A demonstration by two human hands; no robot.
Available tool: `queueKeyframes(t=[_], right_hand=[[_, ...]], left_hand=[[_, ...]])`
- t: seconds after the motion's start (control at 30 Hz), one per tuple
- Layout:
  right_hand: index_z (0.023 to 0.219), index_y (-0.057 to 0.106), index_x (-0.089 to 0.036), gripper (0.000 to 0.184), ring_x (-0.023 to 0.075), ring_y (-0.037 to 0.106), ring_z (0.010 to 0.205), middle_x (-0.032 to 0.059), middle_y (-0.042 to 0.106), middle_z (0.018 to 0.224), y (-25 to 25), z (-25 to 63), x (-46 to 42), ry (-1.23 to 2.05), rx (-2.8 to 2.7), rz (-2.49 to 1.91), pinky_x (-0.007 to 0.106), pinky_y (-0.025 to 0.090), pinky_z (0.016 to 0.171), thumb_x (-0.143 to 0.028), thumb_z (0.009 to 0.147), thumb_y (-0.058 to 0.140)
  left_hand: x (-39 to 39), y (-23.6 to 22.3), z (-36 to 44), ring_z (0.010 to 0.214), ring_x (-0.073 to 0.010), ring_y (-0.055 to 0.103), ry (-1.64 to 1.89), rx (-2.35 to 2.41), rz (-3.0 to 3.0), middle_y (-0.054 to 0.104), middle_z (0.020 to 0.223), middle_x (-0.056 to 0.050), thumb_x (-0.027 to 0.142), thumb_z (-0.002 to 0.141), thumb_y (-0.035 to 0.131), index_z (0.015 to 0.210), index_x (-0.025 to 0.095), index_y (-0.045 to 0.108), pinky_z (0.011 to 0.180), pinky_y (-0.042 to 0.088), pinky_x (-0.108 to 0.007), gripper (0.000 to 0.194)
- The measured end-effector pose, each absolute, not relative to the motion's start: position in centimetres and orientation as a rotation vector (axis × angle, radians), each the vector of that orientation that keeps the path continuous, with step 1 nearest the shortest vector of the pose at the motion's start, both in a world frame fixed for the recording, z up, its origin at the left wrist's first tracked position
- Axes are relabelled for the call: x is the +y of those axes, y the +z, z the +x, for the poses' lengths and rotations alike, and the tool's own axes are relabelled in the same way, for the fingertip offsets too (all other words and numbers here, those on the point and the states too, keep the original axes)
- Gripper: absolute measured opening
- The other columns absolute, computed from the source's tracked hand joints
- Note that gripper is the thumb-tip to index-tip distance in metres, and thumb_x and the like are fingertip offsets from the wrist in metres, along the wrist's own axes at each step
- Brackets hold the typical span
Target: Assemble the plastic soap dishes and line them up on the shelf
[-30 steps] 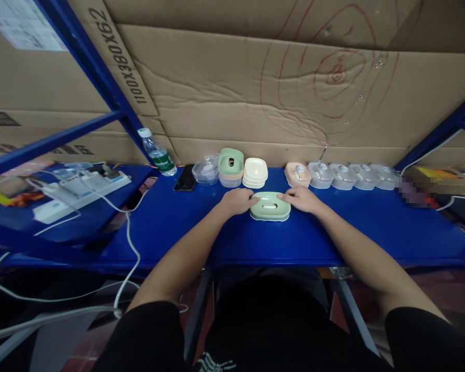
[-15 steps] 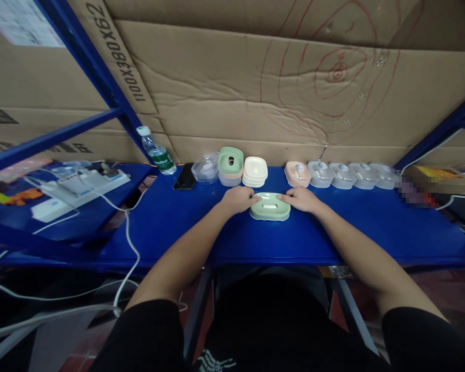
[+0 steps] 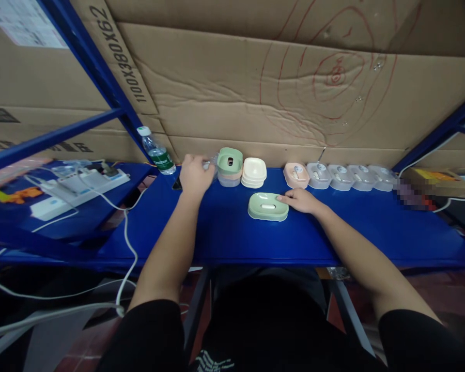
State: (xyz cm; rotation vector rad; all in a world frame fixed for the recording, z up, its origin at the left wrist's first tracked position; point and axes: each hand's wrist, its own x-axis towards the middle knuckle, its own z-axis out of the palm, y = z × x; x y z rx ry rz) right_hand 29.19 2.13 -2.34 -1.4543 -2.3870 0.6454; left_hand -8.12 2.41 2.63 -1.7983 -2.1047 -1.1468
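Note:
My right hand (image 3: pixel 301 199) grips the right end of a light green, rounded soap-dish-like box (image 3: pixel 268 213), its thumb on top. The box lies on the blue table and has a pale oval slot in its upper face. My left hand (image 3: pixel 196 174) is over a stack of clear plastic covers (image 3: pixel 214 164), fingers and thumb apart, and hides most of the stack. Right of that hand stands a pile with a green tray (image 3: pixel 230 161) on top and peach and clear parts beneath. Beside it sit stacked cream trays (image 3: pixel 254 172).
A peach box with a clear cover (image 3: pixel 296 175) and several greyish covered boxes (image 3: pixel 341 177) line the table's back right. A water bottle (image 3: pixel 160 155) and a mostly hidden dark phone (image 3: pixel 177 183) are at the left. A white power strip (image 3: pixel 81 191) with cables lies further left.
My left hand has let go of the green box and moved left and back to the clear covers. My right hand stays on the box.

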Motion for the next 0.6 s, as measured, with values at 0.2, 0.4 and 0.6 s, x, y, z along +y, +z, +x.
queueKeyframes(t=[0.2,0.4,0.6], right_hand=[[0.061,0.050,-0.022,0.062,0.0137,0.045,0.057,-0.0020,0.051,0.058,-2.4,29.4,2.2,0.659,-2.396,-1.432,0.030,0.028,0.055,-0.077,0.090,0.052],[0.061,0.051,-0.021,0.061,0.0137,0.045,0.057,-0.0026,0.051,0.058,-2.2,29.5,2.1,0.680,-2.389,-1.408,0.029,0.028,0.056,-0.076,0.090,0.053],[0.061,0.052,-0.021,0.062,0.0141,0.046,0.057,-0.0016,0.052,0.058,-2.2,29.5,2.2,0.698,-2.389,-1.396,0.029,0.028,0.055,-0.076,0.090,0.053]], left_hand=[[3.9,0.8,-10.2,0.126,-0.0445,0.052,-0.826,-2.292,-1.848,0.066,0.125,-0.017,0.037,0.080,0.072,0.098,0.022,0.075,0.105,0.041,-0.060,0.023],[4.2,1.0,-10.3,0.119,-0.0358,0.061,-0.982,-2.389,-1.826,0.070,0.123,-0.012,0.041,0.082,0.073,0.095,0.024,0.070,0.100,0.045,-0.048,0.021],[4.5,1.0,-10.7,0.111,-0.0250,0.065,-1.402,-2.197,-1.696,0.069,0.113,-0.008,0.038,0.094,0.059,0.104,0.023,0.056,0.100,0.047,-0.036,0.018]])
